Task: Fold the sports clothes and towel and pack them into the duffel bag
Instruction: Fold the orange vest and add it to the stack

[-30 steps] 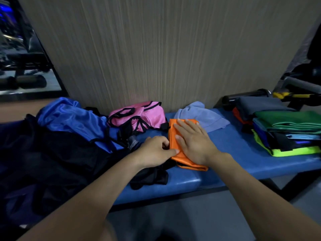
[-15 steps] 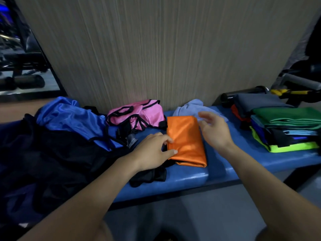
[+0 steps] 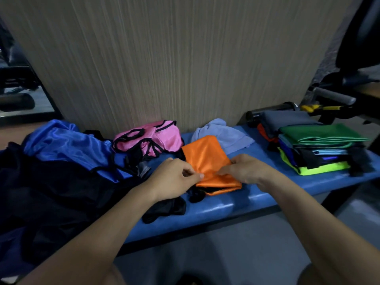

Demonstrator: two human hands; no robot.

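One orange garment [image 3: 207, 159], folded flat and glossy, mid-worktop [image 3: 257, 194]; one folded stack [image 3: 316, 149] at right. Left hand [image 3: 174, 179] and right hand [image 3: 246, 169] each grip-pinch its near edge. One pink top [image 3: 152, 136], one blue towel [image 3: 226, 134] behind.

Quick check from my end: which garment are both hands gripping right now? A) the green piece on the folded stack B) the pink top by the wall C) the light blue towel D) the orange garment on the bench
D: the left hand and right hand both pinch the near end of the orange garment on the blue bench; the other pieces lie untouched.
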